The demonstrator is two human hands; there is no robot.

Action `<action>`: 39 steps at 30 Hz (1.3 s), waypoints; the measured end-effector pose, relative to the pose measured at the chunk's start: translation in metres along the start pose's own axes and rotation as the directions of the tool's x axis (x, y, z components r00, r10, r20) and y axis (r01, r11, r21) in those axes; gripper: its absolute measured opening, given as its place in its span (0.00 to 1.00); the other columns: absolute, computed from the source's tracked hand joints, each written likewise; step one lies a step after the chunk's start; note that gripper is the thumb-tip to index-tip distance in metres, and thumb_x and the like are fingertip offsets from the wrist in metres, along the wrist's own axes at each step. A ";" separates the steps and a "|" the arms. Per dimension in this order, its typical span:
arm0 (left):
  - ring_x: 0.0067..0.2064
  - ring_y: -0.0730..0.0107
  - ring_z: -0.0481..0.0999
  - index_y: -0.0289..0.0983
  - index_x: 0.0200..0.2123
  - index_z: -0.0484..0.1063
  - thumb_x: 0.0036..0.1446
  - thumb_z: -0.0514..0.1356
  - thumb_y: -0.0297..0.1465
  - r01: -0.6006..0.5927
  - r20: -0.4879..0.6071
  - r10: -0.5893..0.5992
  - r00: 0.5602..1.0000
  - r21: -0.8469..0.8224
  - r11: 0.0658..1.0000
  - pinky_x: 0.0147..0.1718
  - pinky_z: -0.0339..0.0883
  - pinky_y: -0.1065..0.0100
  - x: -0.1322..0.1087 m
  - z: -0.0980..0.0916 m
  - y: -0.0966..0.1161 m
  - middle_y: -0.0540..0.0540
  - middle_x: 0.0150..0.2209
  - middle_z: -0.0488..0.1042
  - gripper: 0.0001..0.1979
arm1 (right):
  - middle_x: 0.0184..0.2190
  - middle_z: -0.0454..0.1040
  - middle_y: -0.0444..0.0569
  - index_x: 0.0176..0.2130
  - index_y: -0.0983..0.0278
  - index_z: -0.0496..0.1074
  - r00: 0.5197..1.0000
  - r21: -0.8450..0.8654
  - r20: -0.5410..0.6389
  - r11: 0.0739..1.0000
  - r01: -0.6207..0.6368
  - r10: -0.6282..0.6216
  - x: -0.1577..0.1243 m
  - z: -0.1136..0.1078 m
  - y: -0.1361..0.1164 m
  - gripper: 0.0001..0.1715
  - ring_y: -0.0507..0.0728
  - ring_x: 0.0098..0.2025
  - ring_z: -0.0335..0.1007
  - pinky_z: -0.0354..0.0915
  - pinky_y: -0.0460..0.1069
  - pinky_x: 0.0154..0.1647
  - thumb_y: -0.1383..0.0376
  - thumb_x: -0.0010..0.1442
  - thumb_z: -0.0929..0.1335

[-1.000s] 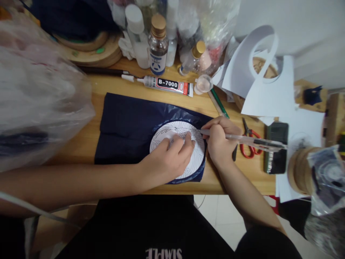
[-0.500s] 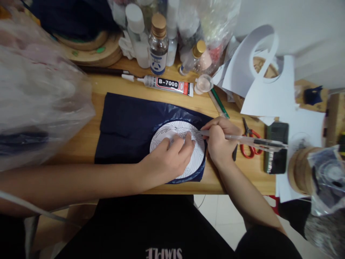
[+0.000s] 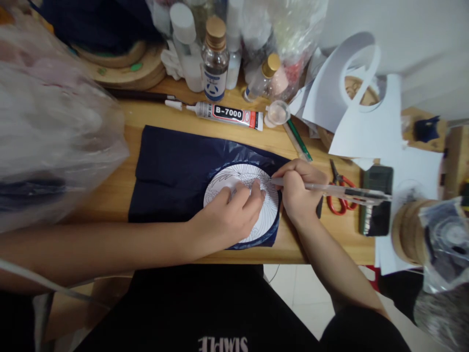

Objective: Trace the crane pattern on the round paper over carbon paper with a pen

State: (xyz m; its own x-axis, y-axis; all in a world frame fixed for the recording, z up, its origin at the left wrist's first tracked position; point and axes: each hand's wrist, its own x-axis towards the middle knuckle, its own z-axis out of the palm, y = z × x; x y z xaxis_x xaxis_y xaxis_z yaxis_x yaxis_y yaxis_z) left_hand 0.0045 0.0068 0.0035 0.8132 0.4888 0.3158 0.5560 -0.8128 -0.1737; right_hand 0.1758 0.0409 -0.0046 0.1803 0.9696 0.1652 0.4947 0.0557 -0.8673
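Observation:
A round white paper printed with fine black curved lines lies on a folded dark blue cloth. My left hand rests on this paper with bent, slightly parted fingers; its fingertips press the sheet and hide part of the pattern. A clear-barrelled pen is gripped in my right hand, pointing left. Its tip meets the right edge of the paper disc, and whether it leaves a mark is too small to tell.
Behind the cloth lie a B-7000 glue tube and a green pencil-like stick. Bottles stand at the back. Red-handled pliers or scissors and a black case are to the right. A plastic bag fills the left.

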 end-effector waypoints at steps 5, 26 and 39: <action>0.40 0.58 0.76 0.28 0.50 0.73 0.62 0.55 0.25 -0.008 0.006 0.008 1.000 0.007 1.000 0.29 0.68 0.65 -0.001 0.000 0.001 0.34 0.50 0.75 0.15 | 0.14 0.68 0.41 0.17 0.63 0.70 0.999 -0.011 -0.044 1.000 -0.017 0.017 -0.001 0.000 0.001 0.14 0.47 0.16 0.60 0.57 0.44 0.17 0.72 0.44 0.59; 0.40 0.57 0.76 0.28 0.50 0.74 0.63 0.53 0.24 -0.001 0.004 0.001 1.000 0.010 1.000 0.28 0.68 0.65 0.000 0.000 0.000 0.35 0.51 0.75 0.15 | 0.14 0.66 0.39 0.19 0.64 0.70 0.996 0.012 -0.059 0.998 -0.067 0.067 -0.002 0.001 0.004 0.12 0.48 0.17 0.61 0.59 0.44 0.19 0.71 0.46 0.60; 0.40 0.57 0.76 0.27 0.50 0.73 0.62 0.54 0.24 0.001 0.003 -0.001 1.000 0.002 1.000 0.28 0.69 0.65 0.001 0.001 0.000 0.34 0.50 0.75 0.15 | 0.14 0.67 0.39 0.18 0.63 0.70 0.998 0.025 -0.045 0.998 -0.053 0.054 -0.001 0.000 0.003 0.13 0.48 0.18 0.62 0.60 0.45 0.20 0.72 0.47 0.60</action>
State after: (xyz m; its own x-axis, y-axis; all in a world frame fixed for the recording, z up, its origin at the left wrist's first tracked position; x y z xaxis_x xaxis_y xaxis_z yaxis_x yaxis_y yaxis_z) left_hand 0.0052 0.0070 0.0032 0.8131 0.4904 0.3135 0.5572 -0.8116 -0.1755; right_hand 0.1767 0.0401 -0.0074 0.2446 0.9596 0.1392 0.4628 0.0106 -0.8864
